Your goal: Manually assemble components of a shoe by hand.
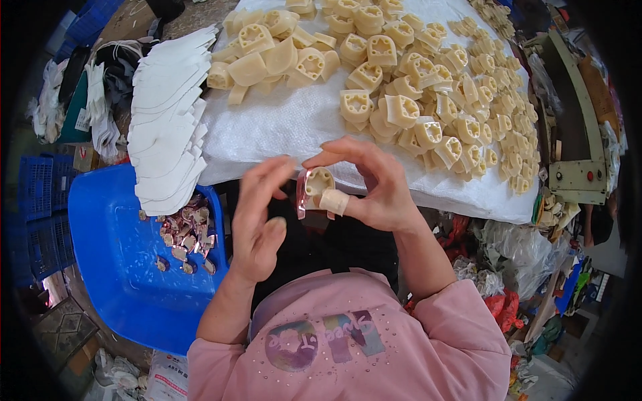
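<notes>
My right hand (382, 187) pinches a cream U-shaped plastic heel block (321, 180), its hollow ribbed side showing. Beige tape wraps the tip of that thumb. Along the block's left edge runs a shiny metallic-pink covering (302, 195). My left hand (257, 217) is just left of the block, fingers and thumb apart, holding nothing that I can see. Both hands are over my lap, at the near edge of the table covered in white woven sheeting (234, 134). Many similar cream blocks (401, 110) are heaped on it.
To the left stands a blue plastic tub (114, 267) holding shiny pink-covered pieces (189, 230). A fanned stack of white sheets (167, 100) overhangs the table's left side. On the right are a pale green machine frame (574, 120) and clear plastic bags (518, 247).
</notes>
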